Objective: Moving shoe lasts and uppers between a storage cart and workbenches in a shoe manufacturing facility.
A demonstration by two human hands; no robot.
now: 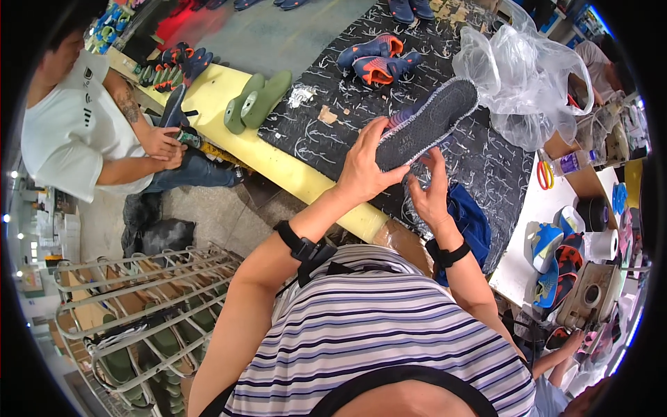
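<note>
Head view: near the centre of the frame the left hand (pixel 361 170) is clamped on a shoe (pixel 427 121), held sole-up, its dark grey textured sole filling the upper middle of the picture and its toe pointing to the upper right. The fingers wrap the heel end from below. The right hand (pixel 432 191) sits just beneath and to the right, fingers spread and loosely curled, fingertips touching the shoe's lower edge by the upper; whether it pinches anything there cannot be told.

Judging by the pose, the step in hand is a close check or touch-up of the edge where sole meets upper. A next move would call for the left hand to keep the shoe steady while the right works along that edge with its fingertips.

Below the hands lies a black scribbled work mat (pixel 333 121) on a yellow bench (pixel 278 163). Two more blue-and-orange shoes (pixel 375 59) sit at the upper middle, two green shoe lasts (pixel 253 101) left of them, and a crumpled clear plastic bag (pixel 528 83) at the upper right. A blue cloth (pixel 469 219) hangs just beside the right wrist.

At upper left a seated person in a white shirt (pixel 76 128) handles another shoe; their face is cut by the rim. The shoe's upper is mostly hidden behind the sole, and the right edge's clutter is too warped to read.
</note>
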